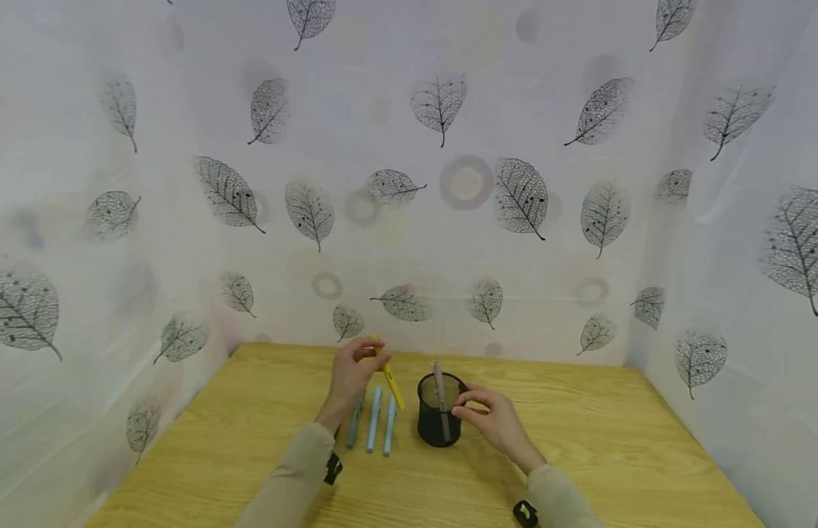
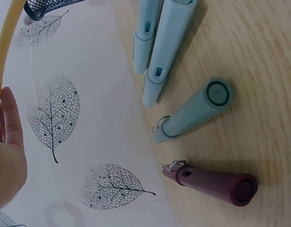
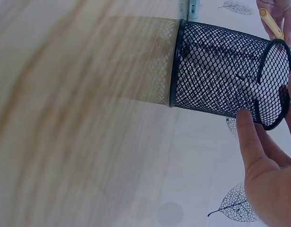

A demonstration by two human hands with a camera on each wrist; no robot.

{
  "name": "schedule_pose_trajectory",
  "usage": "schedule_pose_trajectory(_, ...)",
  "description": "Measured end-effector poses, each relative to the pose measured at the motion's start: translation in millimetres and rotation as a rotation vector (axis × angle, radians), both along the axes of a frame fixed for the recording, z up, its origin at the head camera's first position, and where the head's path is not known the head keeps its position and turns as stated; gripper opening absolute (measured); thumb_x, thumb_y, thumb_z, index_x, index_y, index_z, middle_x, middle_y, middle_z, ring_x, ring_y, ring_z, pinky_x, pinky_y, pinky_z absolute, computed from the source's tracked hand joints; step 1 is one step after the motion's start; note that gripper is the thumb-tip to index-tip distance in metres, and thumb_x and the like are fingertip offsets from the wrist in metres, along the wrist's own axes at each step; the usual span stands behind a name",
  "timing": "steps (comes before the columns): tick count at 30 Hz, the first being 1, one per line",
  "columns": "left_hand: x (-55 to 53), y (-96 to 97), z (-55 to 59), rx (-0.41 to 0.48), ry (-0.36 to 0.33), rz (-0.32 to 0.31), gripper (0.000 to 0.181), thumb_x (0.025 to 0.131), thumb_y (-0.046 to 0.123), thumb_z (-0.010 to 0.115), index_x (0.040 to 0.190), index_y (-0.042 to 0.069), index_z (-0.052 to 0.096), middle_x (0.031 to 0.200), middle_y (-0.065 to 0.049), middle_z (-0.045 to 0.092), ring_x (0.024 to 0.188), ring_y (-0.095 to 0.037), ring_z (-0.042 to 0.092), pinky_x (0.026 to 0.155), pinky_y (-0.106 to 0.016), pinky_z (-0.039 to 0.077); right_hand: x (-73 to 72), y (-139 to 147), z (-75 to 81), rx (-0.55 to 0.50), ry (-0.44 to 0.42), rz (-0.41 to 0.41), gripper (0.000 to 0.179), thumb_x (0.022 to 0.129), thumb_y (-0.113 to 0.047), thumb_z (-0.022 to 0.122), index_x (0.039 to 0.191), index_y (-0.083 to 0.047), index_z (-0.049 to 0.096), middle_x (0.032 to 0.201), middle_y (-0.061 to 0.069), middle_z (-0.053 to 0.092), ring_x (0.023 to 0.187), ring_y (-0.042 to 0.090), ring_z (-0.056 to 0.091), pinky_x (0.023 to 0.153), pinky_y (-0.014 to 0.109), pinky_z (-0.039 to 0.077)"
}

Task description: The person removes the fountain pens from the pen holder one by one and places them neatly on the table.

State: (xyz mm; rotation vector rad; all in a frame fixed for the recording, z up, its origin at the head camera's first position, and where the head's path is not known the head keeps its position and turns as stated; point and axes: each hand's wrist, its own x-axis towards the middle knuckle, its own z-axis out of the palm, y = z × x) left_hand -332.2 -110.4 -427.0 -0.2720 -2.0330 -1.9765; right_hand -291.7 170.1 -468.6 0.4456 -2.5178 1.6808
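My left hand (image 1: 358, 370) pinches a yellow pen (image 1: 393, 387) near its upper end, the pen slanting down to the right above the table. A black mesh pen holder (image 1: 430, 425) stands upright to its right, with a grey pen (image 1: 438, 381) leaning inside. My right hand (image 1: 493, 418) holds the holder at its right rim, thumb and fingers about the mesh wall. Beneath and beside the left hand lie two light blue pens (image 1: 374, 419), a grey-green pen (image 2: 195, 111) and a maroon pen (image 2: 211, 184); the left hand and forearm hide the maroon one from the head view.
The wooden table (image 1: 251, 418) carries all these things. A pale curtain (image 1: 396, 249) printed with dark leaves hangs behind the table and along both sides. Dark wrist straps (image 1: 333, 468) show at both sleeves.
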Motion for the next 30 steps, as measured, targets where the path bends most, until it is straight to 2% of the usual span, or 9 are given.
schedule_pose_trajectory(7,2.3,-6.3,-3.3,-0.043,0.043,0.040,0.024,0.084,0.010,0.077,0.106,0.002,0.071,0.109,-0.021,0.067,0.085,-0.010,0.065,0.069,-0.024,0.056,2.3,0.0,1.7,-0.005,0.015,0.017,0.018,0.086,-0.019,0.074,0.098,-0.005,0.073,0.140,0.020,0.055,0.131,0.041,0.049,0.089,0.033,0.057)
schedule_pose_trajectory(14,0.9,-14.4,-0.5,-0.019,0.058,0.042,0.026,0.085,0.003,0.075,0.109,-0.003,0.070,0.107,-0.014,0.068,0.084,-0.011,0.064,0.070,-0.021,0.056,4.2,-0.3,4.5,-0.006,0.012,0.026,0.020,0.087,-0.019,0.074,0.100,-0.004,0.073,0.140,0.021,0.054,0.132,0.041,0.048,0.089,0.035,0.057)
schedule_pose_trajectory(18,0.2,-18.3,-0.6,-0.026,0.031,0.040,0.028,0.085,0.001,0.074,0.112,-0.004,0.068,0.112,-0.017,0.066,0.087,-0.012,0.064,0.071,-0.023,0.058,2.7,0.0,3.1,0.001,0.013,0.014,0.020,0.087,-0.021,0.074,0.099,-0.005,0.073,0.140,0.020,0.054,0.132,0.041,0.048,0.089,0.034,0.057)
schedule_pose_trajectory(24,1.3,-27.2,-1.9,-0.073,-0.029,0.007,0.031,0.086,-0.001,0.071,0.117,0.002,0.065,0.117,-0.016,0.063,0.093,-0.017,0.063,0.074,-0.024,0.058,1.9,0.7,0.3,0.001,0.020,0.012,0.022,0.086,-0.023,0.075,0.098,-0.004,0.073,0.139,0.021,0.055,0.131,0.043,0.048,0.089,0.036,0.057)
schedule_pose_trajectory(30,-1.2,-38.6,-4.2,-0.130,-0.013,-0.043,0.041,0.086,0.000,0.072,0.125,0.001,0.060,0.122,-0.017,0.061,0.099,-0.023,0.062,0.075,-0.025,0.058,2.6,0.2,1.8,0.006,0.017,0.008,0.023,0.086,-0.024,0.075,0.099,-0.005,0.073,0.140,0.020,0.055,0.131,0.042,0.049,0.089,0.035,0.057)
